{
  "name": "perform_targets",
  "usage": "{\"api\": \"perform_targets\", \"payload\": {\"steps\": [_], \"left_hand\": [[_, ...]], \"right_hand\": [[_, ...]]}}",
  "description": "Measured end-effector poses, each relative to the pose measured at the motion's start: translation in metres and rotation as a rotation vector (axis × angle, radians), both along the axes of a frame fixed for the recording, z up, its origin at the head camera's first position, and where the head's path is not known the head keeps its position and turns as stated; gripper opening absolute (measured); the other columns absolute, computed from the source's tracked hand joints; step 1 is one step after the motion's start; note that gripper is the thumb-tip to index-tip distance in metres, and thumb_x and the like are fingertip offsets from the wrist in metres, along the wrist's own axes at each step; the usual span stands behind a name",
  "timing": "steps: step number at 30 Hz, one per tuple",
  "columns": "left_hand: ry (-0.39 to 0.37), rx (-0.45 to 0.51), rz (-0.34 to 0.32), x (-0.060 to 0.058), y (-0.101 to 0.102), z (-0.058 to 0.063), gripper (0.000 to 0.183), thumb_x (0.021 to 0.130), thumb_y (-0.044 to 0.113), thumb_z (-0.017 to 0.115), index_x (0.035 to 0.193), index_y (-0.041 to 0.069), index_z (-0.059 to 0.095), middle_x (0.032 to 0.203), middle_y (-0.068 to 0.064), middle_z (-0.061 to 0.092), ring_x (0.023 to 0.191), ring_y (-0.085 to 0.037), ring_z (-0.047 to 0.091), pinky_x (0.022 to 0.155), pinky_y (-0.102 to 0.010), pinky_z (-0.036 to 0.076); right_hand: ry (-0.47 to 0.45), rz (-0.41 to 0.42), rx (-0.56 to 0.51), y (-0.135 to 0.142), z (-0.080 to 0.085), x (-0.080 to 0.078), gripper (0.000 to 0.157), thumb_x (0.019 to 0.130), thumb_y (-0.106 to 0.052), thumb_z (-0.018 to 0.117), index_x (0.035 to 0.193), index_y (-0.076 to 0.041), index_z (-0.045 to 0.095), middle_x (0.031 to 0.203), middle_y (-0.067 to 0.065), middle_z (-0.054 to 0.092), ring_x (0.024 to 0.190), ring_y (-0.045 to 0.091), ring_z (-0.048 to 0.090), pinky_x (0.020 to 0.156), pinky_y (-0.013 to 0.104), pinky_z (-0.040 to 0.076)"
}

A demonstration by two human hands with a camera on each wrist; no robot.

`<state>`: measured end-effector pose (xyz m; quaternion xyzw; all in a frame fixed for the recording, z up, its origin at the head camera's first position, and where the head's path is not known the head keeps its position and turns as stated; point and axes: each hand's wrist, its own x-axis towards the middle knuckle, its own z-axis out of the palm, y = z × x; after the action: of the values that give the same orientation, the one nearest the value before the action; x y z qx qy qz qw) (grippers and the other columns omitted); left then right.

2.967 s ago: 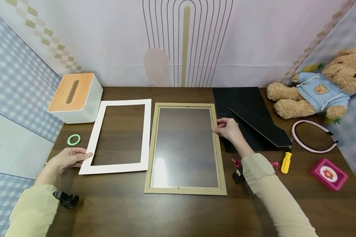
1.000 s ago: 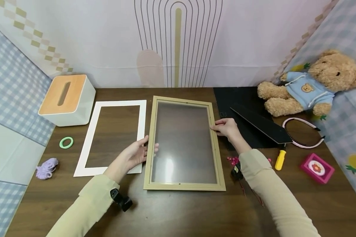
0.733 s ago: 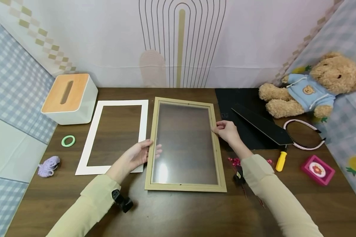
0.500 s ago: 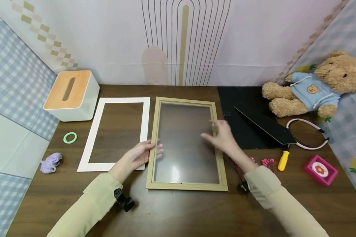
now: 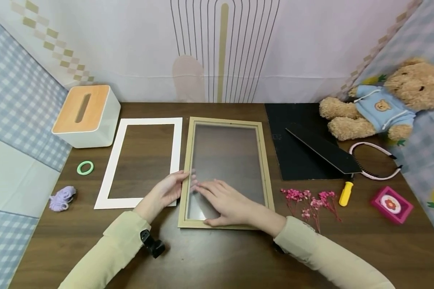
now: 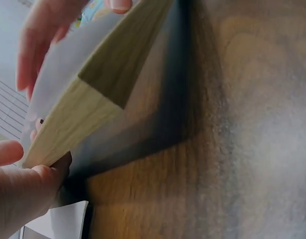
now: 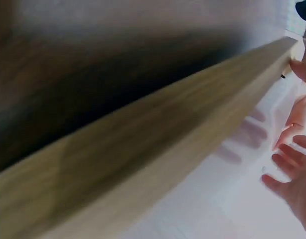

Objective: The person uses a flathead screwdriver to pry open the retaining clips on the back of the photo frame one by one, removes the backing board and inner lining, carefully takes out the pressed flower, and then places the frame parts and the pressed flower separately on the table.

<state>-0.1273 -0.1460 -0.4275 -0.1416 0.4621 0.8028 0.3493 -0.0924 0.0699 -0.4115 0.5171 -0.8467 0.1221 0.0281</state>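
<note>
A light wooden picture frame (image 5: pixel 267 172) with a clear pane (image 5: pixel 224 156) is at the middle of the table, tilted with its left side raised. My left hand (image 5: pixel 166 192) grips the left rail, thumb on the rim and fingers beneath, visible through the pane. My right hand (image 5: pixel 231 204) reaches across the pane's lower part, fingers extended, thumb at the bottom rail; whether the fingertips touch the pane I cannot tell. In the left wrist view, a frame corner (image 6: pixel 113 74) stands above its shadow. To the left lies a white mat border (image 5: pixel 150 121).
Black boards (image 5: pixel 293 160) lie at right, one propped askew, near a yellow-handled screwdriver (image 5: pixel 346 194). Pink dried flowers (image 5: pixel 311 200), a headband (image 5: pixel 379 180), a pink box (image 5: pixel 391 204) and a teddy bear (image 5: pixel 383 104) are there too. Left are a tissue box (image 5: pixel 87 114), green ring (image 5: pixel 84 162) and lilac yarn (image 5: pixel 62 198).
My left hand has left the white mat and taken the frame's left rail, raising that side. My right hand has let go of the right rail and moved left over the lower pane.
</note>
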Motion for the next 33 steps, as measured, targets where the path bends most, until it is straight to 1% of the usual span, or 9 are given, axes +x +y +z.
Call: {"api": "perform_targets", "payload": {"steps": [5,14,17,20,23,26,28,31,33], "left_hand": [[0.066,-0.115,-0.067,-0.003,0.001,-0.002,0.046,0.102,0.013,0.026,0.141,-0.008,0.017,0.087,0.001,0.056,0.077,-0.007,0.060,0.074,-0.020,0.053],[0.085,-0.193,-0.097,-0.006,0.001,-0.002,0.045,0.102,0.016,0.026,0.140,-0.008,0.019,0.087,0.001,0.059,0.076,-0.010,0.062,0.074,-0.022,0.054],[0.084,-0.199,-0.108,-0.006,0.001,-0.002,0.044,0.102,0.016,0.026,0.139,-0.008,0.020,0.089,0.000,0.059,0.077,-0.010,0.062,0.075,-0.022,0.054],[0.087,-0.198,-0.112,-0.006,0.002,-0.003,0.045,0.102,0.016,0.026,0.139,-0.008,0.019,0.091,-0.001,0.058,0.078,-0.011,0.062,0.076,-0.023,0.054],[0.088,-0.197,-0.104,-0.007,0.003,-0.004,0.045,0.102,0.016,0.026,0.139,-0.008,0.019,0.091,-0.001,0.058,0.079,-0.011,0.062,0.076,-0.023,0.054],[0.084,-0.194,-0.099,-0.008,0.003,-0.005,0.045,0.102,0.017,0.026,0.139,-0.008,0.019,0.092,-0.001,0.058,0.080,-0.010,0.062,0.077,-0.022,0.053],[0.074,-0.190,-0.091,-0.008,0.003,-0.004,0.046,0.102,0.018,0.026,0.140,-0.007,0.019,0.094,-0.002,0.058,0.080,-0.010,0.061,0.077,-0.022,0.053],[0.058,-0.176,-0.072,-0.007,0.003,-0.003,0.047,0.102,0.018,0.025,0.142,-0.006,0.018,0.097,-0.003,0.056,0.082,-0.010,0.061,0.078,-0.022,0.053],[0.047,-0.159,-0.052,-0.007,0.003,-0.002,0.047,0.102,0.017,0.025,0.142,-0.006,0.017,0.099,-0.004,0.055,0.083,-0.010,0.061,0.078,-0.022,0.053]], "right_hand": [[0.355,0.119,-0.144,0.011,0.006,-0.003,0.046,0.075,-0.038,0.070,0.105,-0.004,0.066,0.101,0.006,0.068,0.096,0.018,0.064,0.093,0.034,0.051],[0.395,0.074,0.012,0.079,0.021,-0.013,0.039,0.074,-0.043,0.065,0.088,-0.006,0.061,0.082,0.003,0.062,0.073,0.017,0.059,0.067,0.030,0.053],[0.456,-0.039,0.000,0.105,0.025,-0.014,0.053,0.084,-0.058,0.048,0.058,-0.012,0.047,0.057,-0.003,0.044,0.046,0.007,0.034,0.040,0.019,0.030],[0.485,-0.151,-0.021,0.120,0.026,-0.010,0.069,0.089,-0.069,0.026,0.044,-0.016,0.025,0.046,-0.008,0.021,0.046,0.003,0.006,0.044,0.018,0.002],[0.431,-0.244,-0.036,0.125,0.022,-0.004,0.071,0.090,-0.069,0.025,0.041,-0.018,0.018,0.046,-0.010,0.010,0.051,0.002,0.000,0.050,0.019,-0.003],[0.124,-0.379,-0.050,0.127,0.018,0.003,0.069,0.088,-0.066,0.036,0.039,-0.019,0.030,0.043,-0.014,0.015,0.046,-0.002,0.005,0.044,0.016,0.003],[-0.256,-0.516,-0.130,0.128,0.015,0.008,0.059,0.086,-0.059,0.051,0.046,-0.016,0.050,0.041,-0.015,0.028,0.039,-0.004,0.020,0.037,0.013,0.017],[-0.821,-0.717,-0.441,0.127,0.010,0.014,0.037,0.086,-0.036,0.065,0.083,0.001,0.069,0.056,-0.010,0.062,0.048,0.000,0.056,0.048,0.019,0.050],[-1.084,-0.751,-0.734,0.122,0.004,0.017,0.044,0.089,-0.023,0.063,0.111,0.014,0.058,0.081,0.005,0.073,0.068,0.009,0.069,0.063,0.026,0.058]]}}
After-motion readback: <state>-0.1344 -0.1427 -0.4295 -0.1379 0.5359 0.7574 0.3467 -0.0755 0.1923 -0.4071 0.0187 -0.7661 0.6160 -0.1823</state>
